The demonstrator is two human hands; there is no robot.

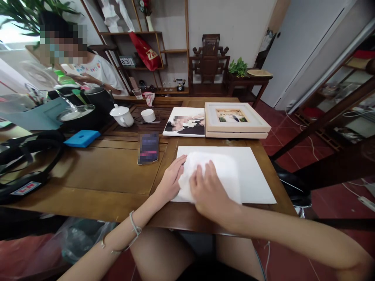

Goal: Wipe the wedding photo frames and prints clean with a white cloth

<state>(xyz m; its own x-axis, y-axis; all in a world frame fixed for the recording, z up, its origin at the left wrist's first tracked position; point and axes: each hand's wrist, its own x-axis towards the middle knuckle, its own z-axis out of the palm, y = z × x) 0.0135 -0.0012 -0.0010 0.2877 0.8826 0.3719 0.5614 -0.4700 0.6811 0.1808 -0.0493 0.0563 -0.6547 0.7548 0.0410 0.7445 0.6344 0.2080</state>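
Note:
A thin, soft white sheet (225, 168), perhaps cloth or foam, lies over the left part of a flat white panel (258, 175) at the table's near edge. My left hand (172, 175) rests at the sheet's left edge, its fingers stretched out and touching it. On top of the sheet is my right hand (206, 187), slightly blurred, with its fingers bent and apart, pressing on the surface. The sheet's left side looks wrinkled near my hands. What lies under my right palm is hidden.
Behind the panel are a photo print (187, 127) and a framed photo (243, 117). To the left lie a phone (148, 148), a blue block (82, 138), a lidded white cup (123, 116) and headphones (55, 156). Another person (99, 72) sits at the far left.

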